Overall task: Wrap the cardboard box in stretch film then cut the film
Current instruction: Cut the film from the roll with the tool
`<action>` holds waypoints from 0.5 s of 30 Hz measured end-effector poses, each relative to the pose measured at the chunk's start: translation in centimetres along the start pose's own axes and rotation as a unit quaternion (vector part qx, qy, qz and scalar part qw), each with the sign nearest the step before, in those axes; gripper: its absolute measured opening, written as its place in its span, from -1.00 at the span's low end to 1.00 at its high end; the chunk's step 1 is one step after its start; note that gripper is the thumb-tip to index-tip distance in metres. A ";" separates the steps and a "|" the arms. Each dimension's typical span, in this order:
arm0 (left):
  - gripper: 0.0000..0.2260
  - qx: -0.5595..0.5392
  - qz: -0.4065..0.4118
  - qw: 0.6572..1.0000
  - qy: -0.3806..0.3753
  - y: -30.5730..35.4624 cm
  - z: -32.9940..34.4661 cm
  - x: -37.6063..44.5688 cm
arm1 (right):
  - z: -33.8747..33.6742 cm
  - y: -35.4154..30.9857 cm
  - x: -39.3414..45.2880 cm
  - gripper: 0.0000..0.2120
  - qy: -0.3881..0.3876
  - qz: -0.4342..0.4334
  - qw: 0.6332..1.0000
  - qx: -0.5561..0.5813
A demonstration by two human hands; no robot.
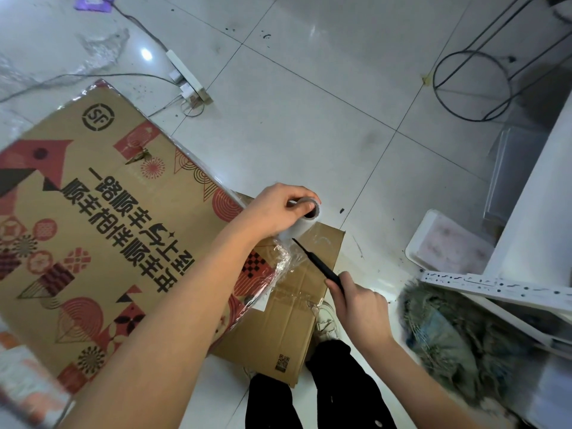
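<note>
On a white tiled floor the wrapped box lies left; the left hand grips the roll, the right hand clasps a knife at the taut film, likely needing one clean slice.

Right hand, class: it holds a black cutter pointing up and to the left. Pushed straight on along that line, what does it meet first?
The right hand would likely drive the black cutter into the bunched stretch film just below the film roll; depth is uncertain.

Brown box (red-black motifs)
</note>
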State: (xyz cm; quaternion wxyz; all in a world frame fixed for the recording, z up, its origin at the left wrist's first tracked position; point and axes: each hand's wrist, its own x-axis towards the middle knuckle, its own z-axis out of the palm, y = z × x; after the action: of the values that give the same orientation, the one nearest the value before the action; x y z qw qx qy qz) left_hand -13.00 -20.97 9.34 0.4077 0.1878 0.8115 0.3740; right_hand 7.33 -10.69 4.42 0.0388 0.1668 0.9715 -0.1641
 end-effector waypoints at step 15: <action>-0.82 -0.016 0.003 0.999 0.029 0.2 -0.1 -0.2 | 1.7 0.2 0.9 -0.70 -0.030 -0.050 0.998 -0.002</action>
State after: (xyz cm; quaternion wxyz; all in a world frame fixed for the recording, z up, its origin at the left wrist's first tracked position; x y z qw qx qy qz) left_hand -12.91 -20.98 9.65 0.3861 0.1727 0.8163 0.3933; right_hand 6.63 -10.80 2.62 0.0597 0.1125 0.9774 -0.1690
